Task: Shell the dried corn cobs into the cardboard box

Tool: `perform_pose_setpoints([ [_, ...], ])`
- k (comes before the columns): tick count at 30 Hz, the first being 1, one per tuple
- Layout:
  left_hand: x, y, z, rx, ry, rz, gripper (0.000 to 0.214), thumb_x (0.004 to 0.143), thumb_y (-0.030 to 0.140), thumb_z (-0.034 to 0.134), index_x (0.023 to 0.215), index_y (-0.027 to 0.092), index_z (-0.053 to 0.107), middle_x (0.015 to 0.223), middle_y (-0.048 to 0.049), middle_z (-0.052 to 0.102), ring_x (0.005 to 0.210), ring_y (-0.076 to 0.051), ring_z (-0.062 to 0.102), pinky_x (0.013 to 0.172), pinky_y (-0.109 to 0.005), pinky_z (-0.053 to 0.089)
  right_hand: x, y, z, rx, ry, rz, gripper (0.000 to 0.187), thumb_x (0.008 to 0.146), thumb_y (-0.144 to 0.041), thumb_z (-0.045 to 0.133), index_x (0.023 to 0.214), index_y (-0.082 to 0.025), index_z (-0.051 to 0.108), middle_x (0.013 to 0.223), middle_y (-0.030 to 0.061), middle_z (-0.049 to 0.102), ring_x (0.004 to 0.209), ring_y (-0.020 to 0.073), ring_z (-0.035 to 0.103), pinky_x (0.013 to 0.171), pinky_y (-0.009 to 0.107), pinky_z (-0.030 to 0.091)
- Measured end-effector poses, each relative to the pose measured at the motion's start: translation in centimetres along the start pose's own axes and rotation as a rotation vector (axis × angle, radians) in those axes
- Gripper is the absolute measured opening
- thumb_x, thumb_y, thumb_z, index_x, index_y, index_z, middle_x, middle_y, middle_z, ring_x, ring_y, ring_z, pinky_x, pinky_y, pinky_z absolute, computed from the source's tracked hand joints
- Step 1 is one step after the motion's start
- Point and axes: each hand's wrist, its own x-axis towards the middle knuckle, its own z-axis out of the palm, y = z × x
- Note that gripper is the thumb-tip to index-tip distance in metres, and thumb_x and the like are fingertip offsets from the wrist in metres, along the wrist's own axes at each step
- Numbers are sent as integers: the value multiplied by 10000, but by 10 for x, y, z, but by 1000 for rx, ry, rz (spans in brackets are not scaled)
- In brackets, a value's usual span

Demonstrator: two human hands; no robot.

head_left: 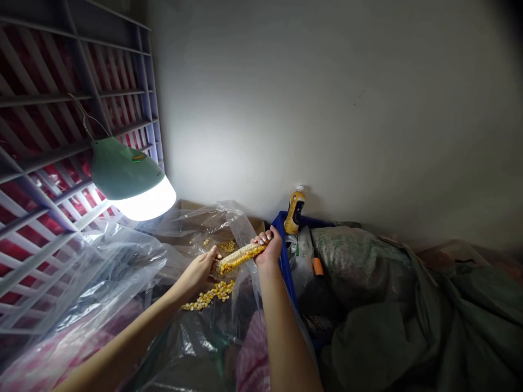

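A dried corn cob (239,258), partly stripped of its yellow kernels, lies across both my hands. My left hand (196,272) grips its pale, bare end, and my right hand (267,247) closes around the other end. Loose corn kernels (210,296) lie in a heap on a clear plastic sheet (196,228) just below the cob. A smaller patch of kernels (226,246) sits beyond it, on the same plastic.
A glowing green-topped lamp (131,177) hangs from a white metal rack (61,109) at the left. To the right are a blue bag edge (284,256), a yellow-labelled bottle (295,209) against the wall, and bulky green sacks (408,326).
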Motion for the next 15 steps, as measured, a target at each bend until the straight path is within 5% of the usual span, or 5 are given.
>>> perform_pose_setpoints([
  [6, -17, 10, -7, 263, -295, 171, 492, 749, 628, 373, 808, 166, 529, 640, 9, 519, 565, -147, 539, 525, -246, 429, 0, -6, -1, -3, -34, 28, 408, 764, -326, 460, 474, -187, 209, 320, -96, 259, 277, 45, 236, 369, 198, 259],
  [15, -14, 0, 9, 71, -155, 118, 468, 774, 591, 290, 722, 164, 472, 535, -7, 538, 483, -154, 541, 536, -272, 433, -3, -12, -3, 23, -24, 21, 420, 769, -336, 464, 469, -185, 210, 321, -99, 260, 277, 38, 234, 372, 190, 254],
])
